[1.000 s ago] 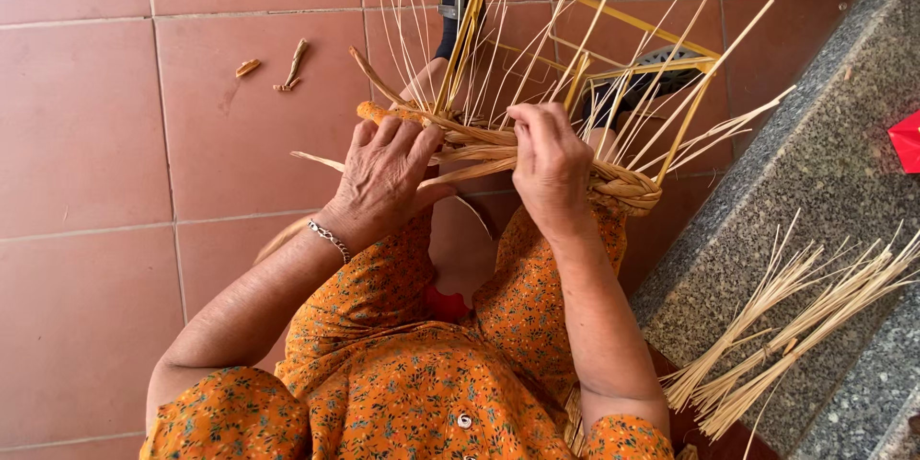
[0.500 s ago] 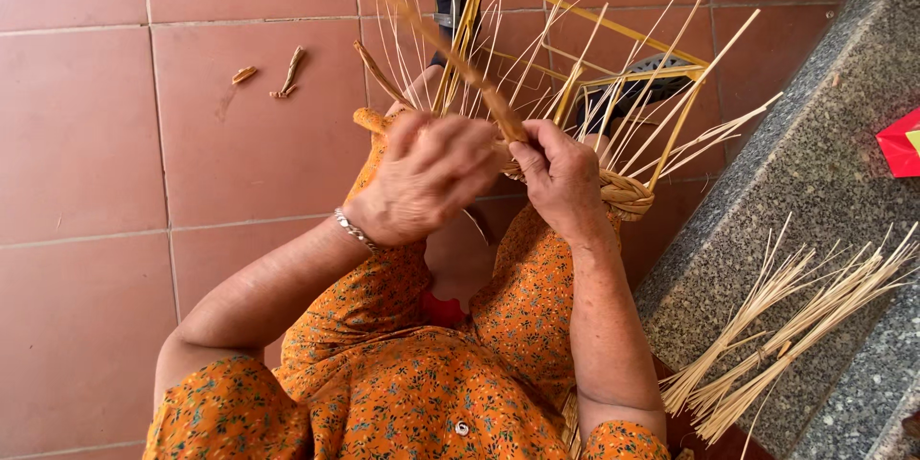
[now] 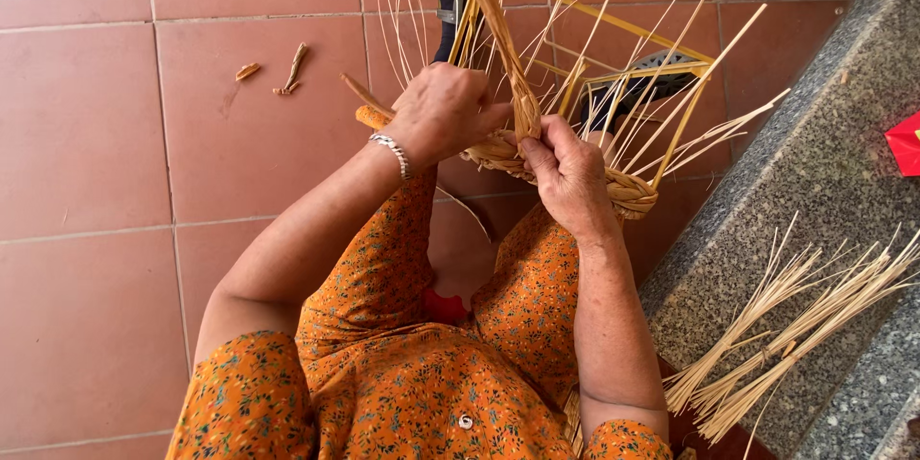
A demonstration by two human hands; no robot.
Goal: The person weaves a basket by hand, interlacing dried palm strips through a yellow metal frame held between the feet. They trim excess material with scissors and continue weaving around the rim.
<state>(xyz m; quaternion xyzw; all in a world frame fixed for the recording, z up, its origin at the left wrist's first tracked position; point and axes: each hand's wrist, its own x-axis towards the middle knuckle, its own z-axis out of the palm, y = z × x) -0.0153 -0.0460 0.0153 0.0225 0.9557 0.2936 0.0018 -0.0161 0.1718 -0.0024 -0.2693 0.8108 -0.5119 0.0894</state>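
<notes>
Left hand (image 3: 443, 113) shifted right, both hands now pinching raised straw strand (image 3: 498, 29), basket frame (image 3: 613, 77)

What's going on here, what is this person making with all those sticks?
A person sitting over a tiled floor is weaving a basket. The left hand steadies the woven rim, while the right hand grips a flat straw strip that rises from the rim. Thin upright sticks fan out from the half-made basket around a yellow frame. A bundle of spare sticks lies on the stone step to the right. A few scraps lie on the floor.
</notes>
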